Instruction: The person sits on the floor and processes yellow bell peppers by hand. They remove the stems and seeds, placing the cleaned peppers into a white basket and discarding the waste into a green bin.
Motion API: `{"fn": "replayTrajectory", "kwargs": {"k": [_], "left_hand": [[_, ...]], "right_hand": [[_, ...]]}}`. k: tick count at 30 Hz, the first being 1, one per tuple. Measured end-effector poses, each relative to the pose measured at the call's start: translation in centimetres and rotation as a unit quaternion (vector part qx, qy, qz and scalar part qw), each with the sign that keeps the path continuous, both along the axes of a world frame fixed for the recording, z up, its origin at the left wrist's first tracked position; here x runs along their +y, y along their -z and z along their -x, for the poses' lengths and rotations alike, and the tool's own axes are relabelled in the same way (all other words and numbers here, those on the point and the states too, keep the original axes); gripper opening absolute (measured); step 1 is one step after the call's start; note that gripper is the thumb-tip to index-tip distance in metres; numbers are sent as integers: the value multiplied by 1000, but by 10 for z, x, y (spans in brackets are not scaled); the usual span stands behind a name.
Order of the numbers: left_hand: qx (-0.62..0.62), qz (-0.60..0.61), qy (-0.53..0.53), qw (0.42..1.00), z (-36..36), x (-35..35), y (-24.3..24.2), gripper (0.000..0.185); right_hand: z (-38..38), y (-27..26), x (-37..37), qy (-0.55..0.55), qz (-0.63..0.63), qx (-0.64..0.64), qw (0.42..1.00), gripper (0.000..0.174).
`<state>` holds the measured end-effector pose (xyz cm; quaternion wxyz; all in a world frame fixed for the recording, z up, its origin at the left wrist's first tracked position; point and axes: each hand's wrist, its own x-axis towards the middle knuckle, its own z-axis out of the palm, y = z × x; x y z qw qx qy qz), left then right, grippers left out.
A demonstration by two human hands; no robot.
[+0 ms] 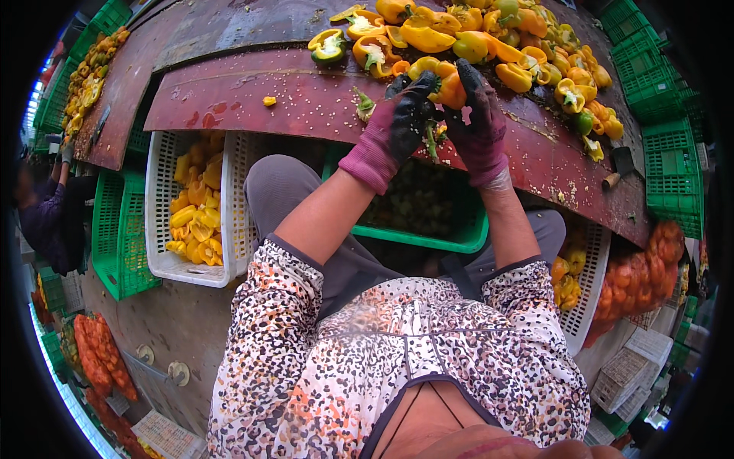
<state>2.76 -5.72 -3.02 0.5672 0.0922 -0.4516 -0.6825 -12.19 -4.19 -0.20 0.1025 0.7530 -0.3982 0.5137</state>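
Note:
My left hand (404,117), in a pink and black work glove, has its curled fingers on the left side of a yellow-orange bell pepper (444,83). On the pepper's right side rests my right hand (476,117), gloved alike, thumb low and fingers pointing up. Just below, between the two hands, is a green pepper stem (431,140); whether a hand holds it is unclear. A cut-off stem core (364,105) lies on the red board (275,97) left of my left hand. Behind the hands is a heap of whole and halved yellow peppers (430,28).
White crates of yellow pepper pieces stand left (229,172) and right (596,275). Between my knees is a green crate (424,241) with dark contents. A wooden-handled blade (622,163) lies at the board's right. Mesh sacks (636,281) stand at right. A co-worker (49,212) is far left.

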Motion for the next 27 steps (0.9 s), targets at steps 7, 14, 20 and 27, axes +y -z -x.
{"fn": "replayTrajectory", "kwargs": {"k": [7, 14, 20, 27], "left_hand": [[23, -91, 71, 993, 3, 3, -28, 31], [-139, -90, 39, 985, -3, 3, -42, 28], [-269, 38, -11, 962, -3, 7, -44, 40], [-478, 180, -116, 852, -5, 7, -43, 46]], "right_hand": [[-7, -7, 12, -8, -66, 22, 998, 63], [-14, -7, 21, -135, -141, -70, 978, 66], [18, -54, 28, -361, -560, -293, 686, 71], [-11, -9, 21, -316, -409, -384, 765, 39]]}}
